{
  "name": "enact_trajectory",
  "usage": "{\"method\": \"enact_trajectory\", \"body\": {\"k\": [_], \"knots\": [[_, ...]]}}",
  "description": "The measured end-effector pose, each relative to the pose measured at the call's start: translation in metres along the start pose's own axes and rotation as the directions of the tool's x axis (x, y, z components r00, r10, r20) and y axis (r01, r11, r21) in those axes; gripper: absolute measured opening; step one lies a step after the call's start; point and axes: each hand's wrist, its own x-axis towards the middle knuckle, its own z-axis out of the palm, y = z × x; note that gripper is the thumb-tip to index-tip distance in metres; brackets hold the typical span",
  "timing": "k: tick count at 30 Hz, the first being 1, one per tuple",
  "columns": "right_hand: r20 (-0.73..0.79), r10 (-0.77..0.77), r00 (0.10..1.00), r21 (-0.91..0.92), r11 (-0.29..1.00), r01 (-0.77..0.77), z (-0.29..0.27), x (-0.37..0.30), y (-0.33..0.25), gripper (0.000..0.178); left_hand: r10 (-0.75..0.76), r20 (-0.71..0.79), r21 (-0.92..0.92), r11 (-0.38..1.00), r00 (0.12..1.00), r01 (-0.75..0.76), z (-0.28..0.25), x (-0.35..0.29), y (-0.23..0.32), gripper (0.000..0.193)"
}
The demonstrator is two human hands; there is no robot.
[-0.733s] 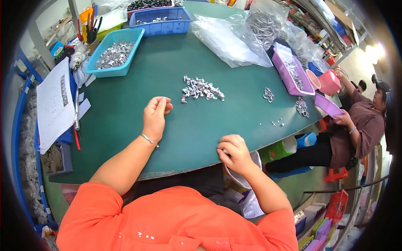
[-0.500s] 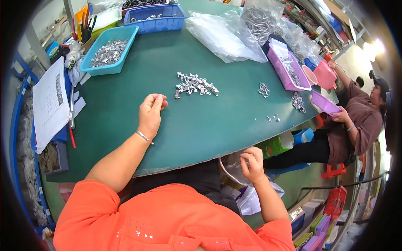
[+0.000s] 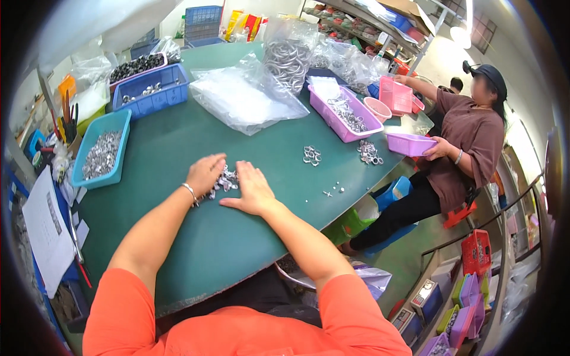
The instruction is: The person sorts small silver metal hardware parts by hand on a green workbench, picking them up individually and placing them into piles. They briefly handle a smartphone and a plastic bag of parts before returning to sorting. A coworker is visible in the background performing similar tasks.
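Observation:
A heap of small silvery metal parts (image 3: pixel 225 180) lies on the green tabletop between my two hands. My left hand (image 3: pixel 205 174) is laid along the left side of the heap with its fingers stretched out, covering part of it. On the heap's right side, my right hand (image 3: pixel 255 190) rests flat, fingers extended and thumb pointing left. Both hands look to be touching the parts at the edges. Neither one grips anything that I can see.
At the left stand a teal tray (image 3: pixel 126 133) of metal parts and a blue bin (image 3: pixel 172 98). Clear plastic bags (image 3: pixel 243 98) lie at the back. Beyond small ring piles (image 3: pixel 312 155) is a purple tray (image 3: pixel 371 130). A co-worker (image 3: pixel 469 130) holds a purple basin (image 3: pixel 409 144).
My right hand has come up from beside the table edge onto the tabletop. Both hands now flank the metal parts, which sit in a tighter heap. The view has turned right.

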Motion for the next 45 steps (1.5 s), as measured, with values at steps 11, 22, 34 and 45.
{"method": "enact_trajectory", "body": {"k": [11, 22, 34, 45], "knots": [[0.064, -0.374, 0.925, 0.17, 0.918, 0.359, 0.014, -0.058, -0.057, 0.064, 0.284, 0.294, 0.099, 0.941, 0.913, -0.324, -0.047, -0.136, 0.048, 0.087], [0.012, -0.32, 0.947, 0.083, 0.945, 0.318, 0.006, -0.046, -0.056, 0.049, 0.126, 0.21, 0.302, 0.935, 0.97, -0.186, -0.063, -0.139, 0.055, 0.058], [-0.006, -0.264, 0.965, 0.403, 0.882, 0.243, 0.008, -0.081, -0.067, 0.037, 0.088, 0.059, 0.109, 0.99, 0.994, -0.094, -0.077, -0.178, 0.07, 0.031], [-0.171, 0.057, 0.984, 0.297, 0.955, -0.003, -0.003, -0.102, -0.081, 0.014, -0.012, 0.033, -0.11, 0.994, 0.999, 0.016, -0.088, -0.186, 0.063, 0.013]]}}
